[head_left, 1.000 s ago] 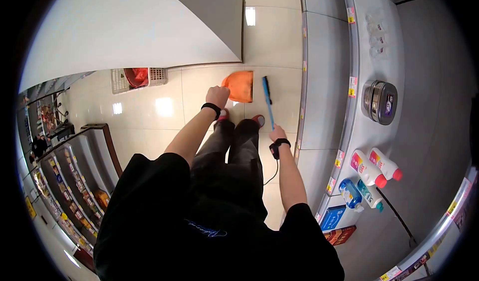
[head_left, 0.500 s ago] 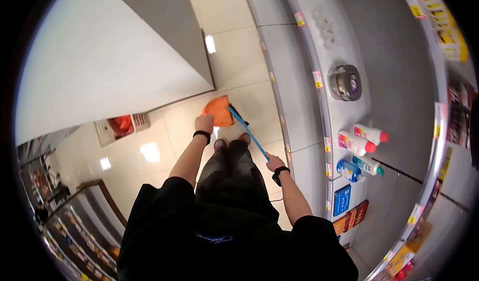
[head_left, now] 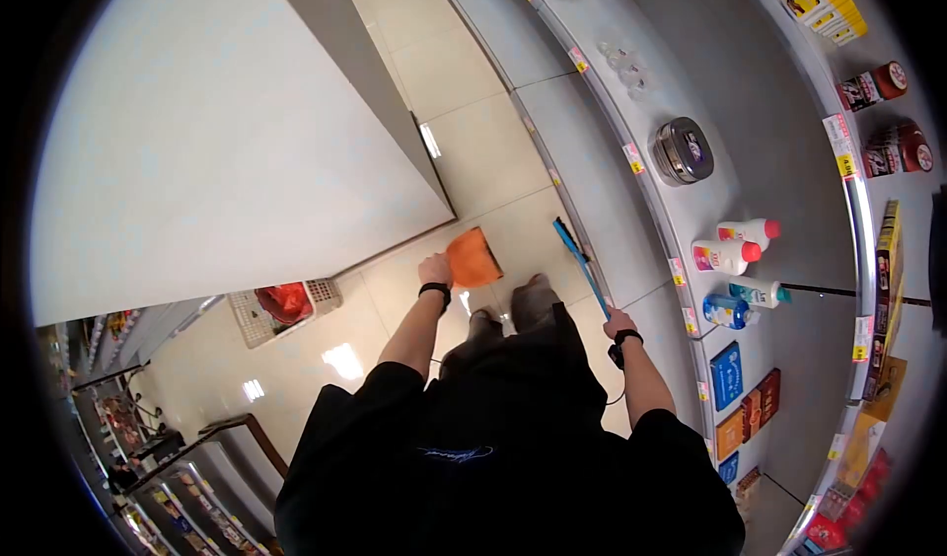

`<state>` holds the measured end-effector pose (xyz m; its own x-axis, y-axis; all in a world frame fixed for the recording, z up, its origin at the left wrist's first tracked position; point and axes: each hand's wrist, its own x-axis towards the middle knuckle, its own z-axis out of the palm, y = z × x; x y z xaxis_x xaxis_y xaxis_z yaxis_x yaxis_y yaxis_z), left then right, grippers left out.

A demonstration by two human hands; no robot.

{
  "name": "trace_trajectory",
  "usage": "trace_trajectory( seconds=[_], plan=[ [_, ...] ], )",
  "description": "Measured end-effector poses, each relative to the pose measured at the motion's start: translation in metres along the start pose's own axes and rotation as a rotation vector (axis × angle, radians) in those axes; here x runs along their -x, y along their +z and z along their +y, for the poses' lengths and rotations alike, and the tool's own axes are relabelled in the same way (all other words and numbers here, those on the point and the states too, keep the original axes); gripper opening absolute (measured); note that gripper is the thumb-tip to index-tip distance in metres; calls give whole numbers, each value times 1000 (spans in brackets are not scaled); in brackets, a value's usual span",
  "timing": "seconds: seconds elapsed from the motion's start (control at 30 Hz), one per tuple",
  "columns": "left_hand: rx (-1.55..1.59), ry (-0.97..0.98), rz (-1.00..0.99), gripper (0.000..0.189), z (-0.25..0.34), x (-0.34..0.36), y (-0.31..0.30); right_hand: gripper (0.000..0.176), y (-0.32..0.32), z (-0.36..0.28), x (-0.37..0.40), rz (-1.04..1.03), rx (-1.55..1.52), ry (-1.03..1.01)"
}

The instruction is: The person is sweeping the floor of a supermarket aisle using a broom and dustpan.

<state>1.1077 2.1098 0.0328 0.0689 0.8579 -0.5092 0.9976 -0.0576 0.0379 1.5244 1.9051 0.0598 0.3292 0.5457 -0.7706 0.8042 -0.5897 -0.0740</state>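
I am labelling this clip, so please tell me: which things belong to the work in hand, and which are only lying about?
In use: dustpan in left hand; broom in right hand.
Lying about: basket, tin, bottles, blue box.

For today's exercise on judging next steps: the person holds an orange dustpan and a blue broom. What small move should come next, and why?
Probably sweep the broom leftward toward the dustpan: the right hand holds it near the shelving, apart from the dustpan in the left hand.
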Motion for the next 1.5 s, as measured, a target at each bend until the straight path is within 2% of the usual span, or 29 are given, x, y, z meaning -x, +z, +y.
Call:
trace_trajectory(
  seconds=[0.07,0.2,0.47,0.53,0.63,0.73,0.9,1.0,1.07,1.13,1.17,1.3,1.33,1.4,1.5],
  plan=[
    [84,-22,81,15,5,-5,-1,54,-2,-4,-19,16,-23,8],
    [126,-98,73,15,32,-12,-25,56,-35,-23,-63,-30,-44,-20],
    [240,-229,190,14,96,-85,-59,53,-148,-88,-158,-89,0,-219],
    [261,-286,155,17,117,-99,-95,52,-177,-104,-174,-93,-4,-244],
    [322,-366,212,17,135,-132,-126,48,-206,-119,-216,-67,49,-307],
    [364,-361,304,22,142,-159,-150,49,-232,-143,-244,-106,98,-344],
    [393,-411,333,17,147,-211,-182,45,-254,-183,-303,-2,15,-399],
    [424,-430,388,12,148,-246,-209,45,-279,-225,-321,14,16,-406],
    [426,-445,394,14,144,-266,-210,43,-266,-234,-357,0,-12,-483],
    [465,-450,368,14,138,-290,-219,43,-288,-266,-390,-9,14,-530],
    [470,-458,384,14,135,-304,-226,42,-292,-279,-403,-47,-42,-464],
    [446,-502,447,12,114,-355,-245,43,-355,-340,-394,-54,-63,-521],
    [507,-498,432,11,114,-361,-262,46,-367,-353,-398,-173,-132,-402],
    [501,-507,415,10,108,-382,-281,46,-377,-377,-414,-96,-105,-416],
    [499,-506,397,12,100,-418,-303,47,-391,-410,-452,-89,-66,-451]
  ],
)
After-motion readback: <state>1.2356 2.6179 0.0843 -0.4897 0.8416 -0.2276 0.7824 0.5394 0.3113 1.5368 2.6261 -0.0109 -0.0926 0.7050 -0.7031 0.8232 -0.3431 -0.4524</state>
